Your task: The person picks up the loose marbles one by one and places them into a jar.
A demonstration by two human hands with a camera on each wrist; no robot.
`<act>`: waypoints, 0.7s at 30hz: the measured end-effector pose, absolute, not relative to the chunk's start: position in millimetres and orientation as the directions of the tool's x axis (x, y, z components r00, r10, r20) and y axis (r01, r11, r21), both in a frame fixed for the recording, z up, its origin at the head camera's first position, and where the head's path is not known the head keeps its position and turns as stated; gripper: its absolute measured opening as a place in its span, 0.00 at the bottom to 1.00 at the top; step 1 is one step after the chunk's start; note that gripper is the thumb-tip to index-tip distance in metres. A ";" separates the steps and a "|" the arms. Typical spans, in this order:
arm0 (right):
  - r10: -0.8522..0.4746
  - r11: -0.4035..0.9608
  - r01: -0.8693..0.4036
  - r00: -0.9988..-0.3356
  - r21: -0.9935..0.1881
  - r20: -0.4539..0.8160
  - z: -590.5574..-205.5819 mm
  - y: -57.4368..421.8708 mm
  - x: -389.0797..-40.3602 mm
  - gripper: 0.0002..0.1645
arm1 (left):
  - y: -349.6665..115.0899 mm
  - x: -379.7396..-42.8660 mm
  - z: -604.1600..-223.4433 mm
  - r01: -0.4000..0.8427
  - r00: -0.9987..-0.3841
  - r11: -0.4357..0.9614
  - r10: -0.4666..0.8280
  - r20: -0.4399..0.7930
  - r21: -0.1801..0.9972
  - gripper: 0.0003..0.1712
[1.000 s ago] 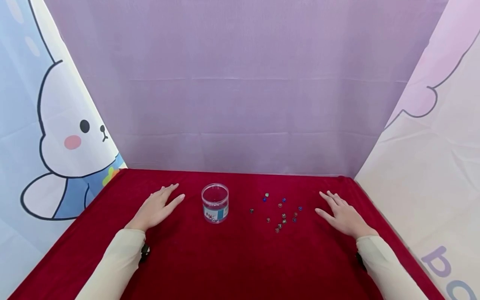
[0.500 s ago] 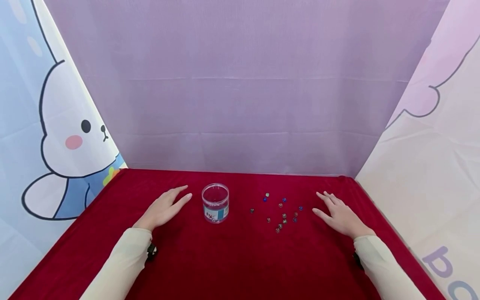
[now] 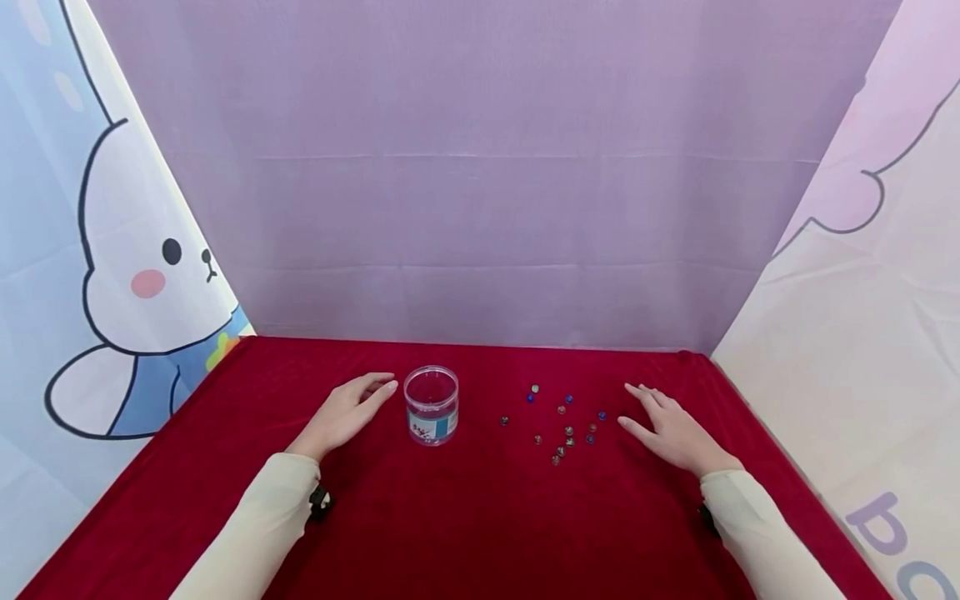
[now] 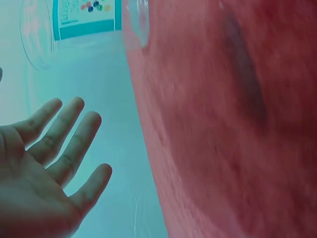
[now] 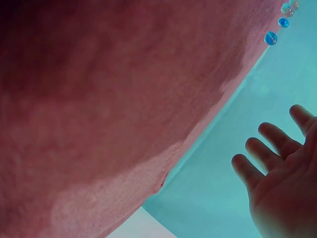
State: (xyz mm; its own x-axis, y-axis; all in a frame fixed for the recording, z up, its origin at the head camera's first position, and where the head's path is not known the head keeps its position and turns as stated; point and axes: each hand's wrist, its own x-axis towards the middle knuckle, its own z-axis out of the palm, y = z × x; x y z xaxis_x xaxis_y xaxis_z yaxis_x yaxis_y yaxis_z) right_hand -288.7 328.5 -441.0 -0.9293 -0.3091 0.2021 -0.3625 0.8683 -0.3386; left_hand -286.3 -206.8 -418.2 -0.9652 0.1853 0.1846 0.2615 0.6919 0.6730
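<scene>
A clear plastic jar (image 3: pixel 432 407) with a blue and white label stands upright and lidless, left of the middle of the red cloth. My left hand (image 3: pixel 347 417) hovers just left of it, fingers extended toward its side; in the left wrist view the jar (image 4: pixel 88 20) lies beyond the fingertips of that hand (image 4: pixel 44 168). Several small glass marbles (image 3: pixel 569 431), blue and brownish, lie scattered right of the jar. To their right, my right hand (image 3: pixel 681 432) is spread with nothing in it. The right wrist view shows a few marbles (image 5: pixel 271 38) past the hand (image 5: pixel 282 173).
A red velvety cloth (image 3: pixel 465 533) covers the table. Behind it hangs a purple curtain (image 3: pixel 480 183). On the left is a panel with a cartoon rabbit (image 3: pixel 142 275), and a pale printed panel (image 3: pixel 862 350) borders the right side.
My left hand has moved right, closer to the jar. The right hand has shifted slightly left toward the marbles. Jar and marbles have stayed in place.
</scene>
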 end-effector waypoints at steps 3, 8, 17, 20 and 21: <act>-0.314 0.868 -0.367 -0.928 -0.334 0.202 -442.1 328.1 -289.7 0.43 | -201.1 -286.5 -418.3 0.249 -0.968 0.669 0.174 0.178 0.700 0.34; -0.320 0.862 -0.376 -0.924 -0.340 0.210 -444.2 326.2 -292.3 0.41 | -191.5 -285.4 -418.0 0.230 -0.973 0.646 0.161 0.165 0.728 0.35; -0.327 0.858 -0.380 -0.923 -0.346 0.204 -449.7 321.5 -298.6 0.39 | -179.3 -286.8 -421.8 0.159 -0.987 0.609 0.127 0.103 0.777 0.37; -0.328 0.857 -0.378 -0.924 -0.350 0.196 -451.4 320.6 -300.3 0.39 | -176.0 -287.9 -424.1 0.149 -0.988 0.602 0.124 0.092 0.785 0.37; -0.329 0.856 -0.378 -0.924 -0.352 0.194 -452.0 320.1 -300.9 0.39 | -175.2 -288.3 -424.8 0.148 -0.988 0.601 0.123 0.092 0.786 0.37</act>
